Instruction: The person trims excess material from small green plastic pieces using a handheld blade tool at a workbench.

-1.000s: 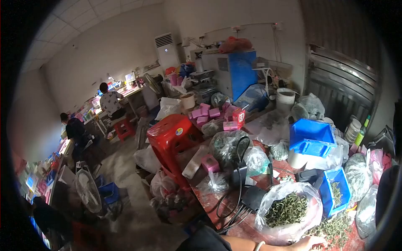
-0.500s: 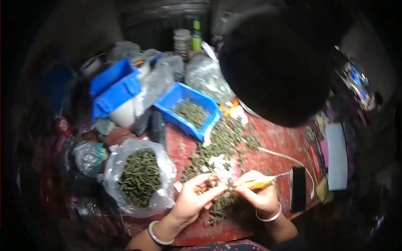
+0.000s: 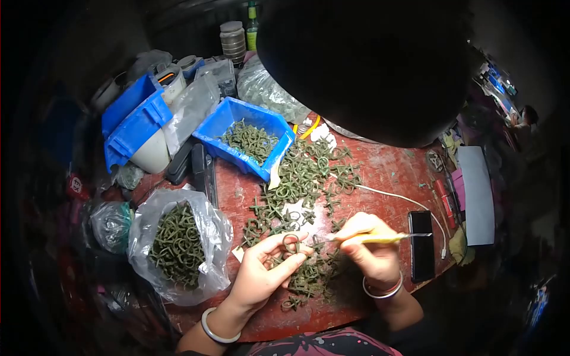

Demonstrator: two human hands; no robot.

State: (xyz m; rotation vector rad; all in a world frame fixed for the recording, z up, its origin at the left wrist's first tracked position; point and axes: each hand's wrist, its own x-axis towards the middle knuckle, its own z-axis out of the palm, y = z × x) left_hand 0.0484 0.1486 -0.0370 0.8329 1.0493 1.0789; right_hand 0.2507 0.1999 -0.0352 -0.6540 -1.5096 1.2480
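My left hand [image 3: 256, 274] pinches a small green ring-shaped piece [image 3: 291, 240] between thumb and fingers, above the table. In my right hand [image 3: 373, 255] is a thin tool with a yellow handle [image 3: 380, 238]; a slim metal end points right, and its other end points toward my left hand, a short gap away. Loose green ring pieces [image 3: 312, 169] are strewn over the table beyond and beneath my hands. More of them fill a clear plastic bag [image 3: 218, 240] left of my left hand. A blue bin [image 3: 208, 132] behind holds a further heap.
On the red table [image 3: 389, 169], a phone [image 3: 421, 246] and a white cable [image 3: 409, 204] lie right of my right hand. A large dark round shape [image 3: 368, 65] blocks the upper view. A second blue bin [image 3: 135, 118] and a jar [image 3: 233, 43] stand at the back left.
My right hand has drawn right, away from my left fingers, taking the tool with it. The tool now lies more level. My view has shifted, so the table things appear further left and higher.
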